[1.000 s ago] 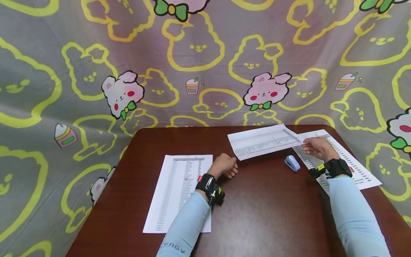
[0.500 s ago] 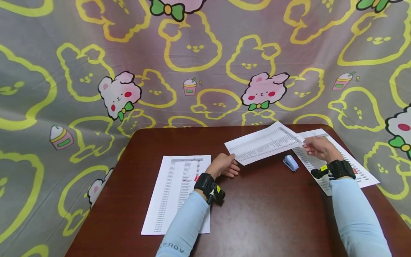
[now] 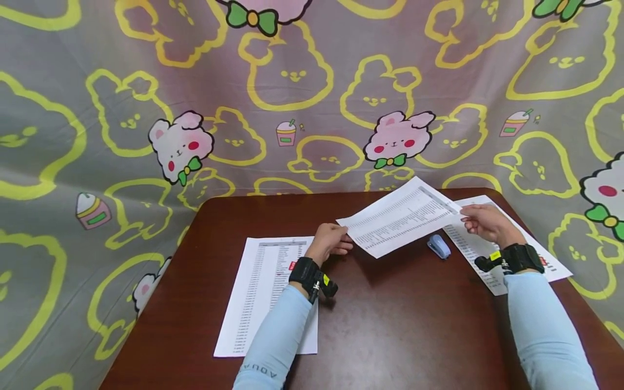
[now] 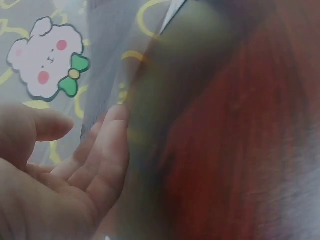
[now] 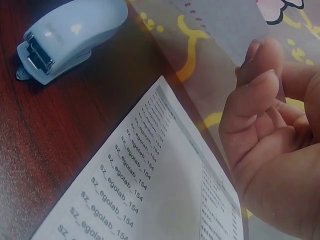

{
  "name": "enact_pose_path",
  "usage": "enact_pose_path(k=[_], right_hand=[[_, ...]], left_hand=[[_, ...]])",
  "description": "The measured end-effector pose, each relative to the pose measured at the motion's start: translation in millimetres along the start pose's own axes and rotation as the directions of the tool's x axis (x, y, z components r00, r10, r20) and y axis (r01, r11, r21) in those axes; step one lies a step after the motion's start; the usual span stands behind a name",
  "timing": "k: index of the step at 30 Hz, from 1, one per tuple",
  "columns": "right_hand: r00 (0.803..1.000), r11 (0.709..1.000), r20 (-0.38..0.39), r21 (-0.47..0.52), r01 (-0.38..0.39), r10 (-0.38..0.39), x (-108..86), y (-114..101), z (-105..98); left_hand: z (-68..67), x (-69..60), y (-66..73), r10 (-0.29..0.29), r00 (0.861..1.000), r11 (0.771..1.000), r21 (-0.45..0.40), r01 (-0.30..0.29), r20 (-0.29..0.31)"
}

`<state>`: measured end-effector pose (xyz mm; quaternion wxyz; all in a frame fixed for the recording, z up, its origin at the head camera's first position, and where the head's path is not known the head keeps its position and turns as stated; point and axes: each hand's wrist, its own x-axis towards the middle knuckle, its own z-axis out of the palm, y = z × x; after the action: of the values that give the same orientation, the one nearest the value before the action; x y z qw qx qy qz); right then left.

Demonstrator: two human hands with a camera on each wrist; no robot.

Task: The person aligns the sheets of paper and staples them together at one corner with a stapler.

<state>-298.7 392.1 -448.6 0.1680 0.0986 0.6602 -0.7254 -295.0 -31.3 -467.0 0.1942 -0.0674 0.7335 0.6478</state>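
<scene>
A printed sheet of paper point(image 3: 400, 219) is raised above the table in the head view, tilted, its left corner lower. My right hand point(image 3: 485, 223) pinches its right corner between thumb and fingers; the right wrist view shows the same hand point(image 5: 270, 125) with the sheet's edge in the pinch. At the opposite corner is my left hand point(image 3: 327, 242). In the left wrist view, that left hand point(image 4: 65, 165) has its thumb apart from loosely bent fingers, with the sheet's blurred corner between them. Below the raised sheet lies a light blue stapler point(image 3: 440, 246), its front facing the right wrist camera point(image 5: 70, 40).
Another printed sheet point(image 3: 263, 295) lies at the left of the brown table point(image 3: 404, 325), partly under my left forearm. A further sheet point(image 3: 480, 265) lies at the right, beneath my right hand. A patterned curtain point(image 3: 312, 97) hangs behind the table's far edge.
The raised sheet has tilted more, its far edge rising and its near edge dropping. My left hand has moved slightly left and up to the sheet's left corner. The right hand keeps its pinch.
</scene>
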Motion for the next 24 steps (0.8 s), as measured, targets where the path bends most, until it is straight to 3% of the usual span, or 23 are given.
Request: enact_pose_path(k=[5, 8, 15, 24], right_hand=[[1.000, 1.000, 0.006, 0.027, 0.009, -0.009, -2.0, -2, 3], [0.999, 0.999, 0.022, 0.039, 0.026, -0.027, -3.5, -4, 6], [0.996, 0.997, 0.025, -0.014, 0.082, -0.082, -7.8, -14, 13], [0.993, 0.989, -0.018, -0.097, 0.113, -0.115, -14.2, -29, 18]], left_hand=[[-12.3, 4.6, 9.6, 0.029, 0.998, 0.996, -0.086, -0.033, -0.058], [-18.4, 4.2, 19.9, 0.049, 0.995, 0.995, -0.085, -0.057, -0.091], [-25.4, 0.7, 33.9, 0.085, 0.993, 0.995, 0.051, -0.081, -0.081], [-39.5, -14.0, 42.3, 0.116, 0.993, 0.974, 0.200, -0.107, -0.029]])
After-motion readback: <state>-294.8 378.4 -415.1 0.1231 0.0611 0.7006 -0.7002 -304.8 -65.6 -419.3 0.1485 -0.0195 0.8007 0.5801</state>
